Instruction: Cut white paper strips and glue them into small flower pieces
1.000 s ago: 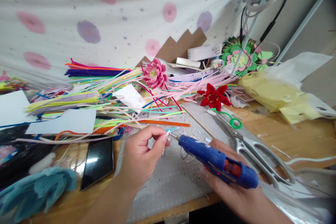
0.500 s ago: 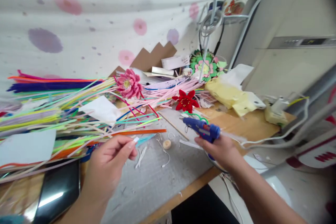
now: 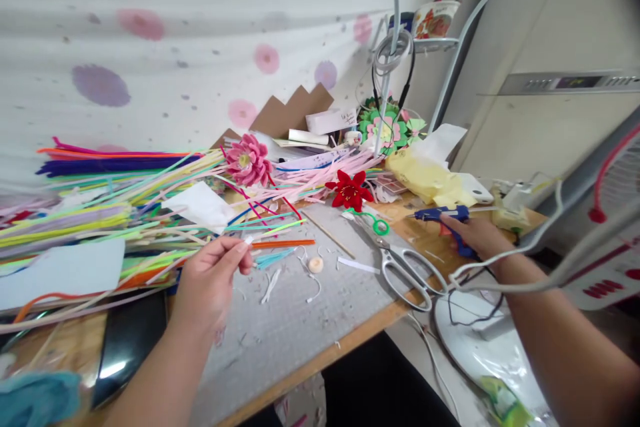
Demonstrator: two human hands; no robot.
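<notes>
My left hand is above the left part of the grey mat, thumb and fingers pinched on a small white piece. What the piece is, I cannot make out. At the table's right side my right hand grips a blue glue gun, its nozzle pointing left. Between the hands lie silver-handled scissors, a green curled wire, a white paper strip, a thin wooden stick and a round pale bead. A red fuzzy flower is just behind them.
Bundles of coloured pipe cleaners cover the left side. A pink flower and a green-and-pink flower are at the back. A white cable crosses near my right arm. A dark glossy object lies at front left.
My right hand has carried the glue gun to the right and a little back, uncovering the scissors. My left hand keeps its pinch on the white piece. The view has shifted slightly.
</notes>
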